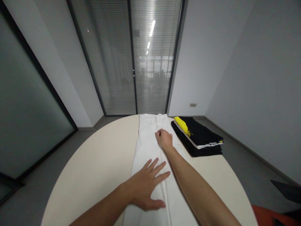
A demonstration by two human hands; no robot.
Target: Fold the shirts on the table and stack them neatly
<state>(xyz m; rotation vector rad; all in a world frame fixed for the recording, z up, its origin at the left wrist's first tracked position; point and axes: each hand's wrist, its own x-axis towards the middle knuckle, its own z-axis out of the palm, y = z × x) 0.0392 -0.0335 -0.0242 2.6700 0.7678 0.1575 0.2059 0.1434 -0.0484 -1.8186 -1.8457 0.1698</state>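
A long white garment (147, 147), folded lengthwise, lies down the middle of a round cream table (98, 163). My left hand (147, 185) rests flat on its near part, fingers spread and open. My right hand (164, 139) reaches farther along the garment, fingers curled in a pinch at the centre seam; it looks closed on the white fabric.
A stack of folded black clothes (198, 138) with a yellow piece (182, 124) and a white layer sits at the table's far right. Grey walls and a glass door with blinds (134, 62) stand beyond. An orange object (270, 216) shows at the lower right.
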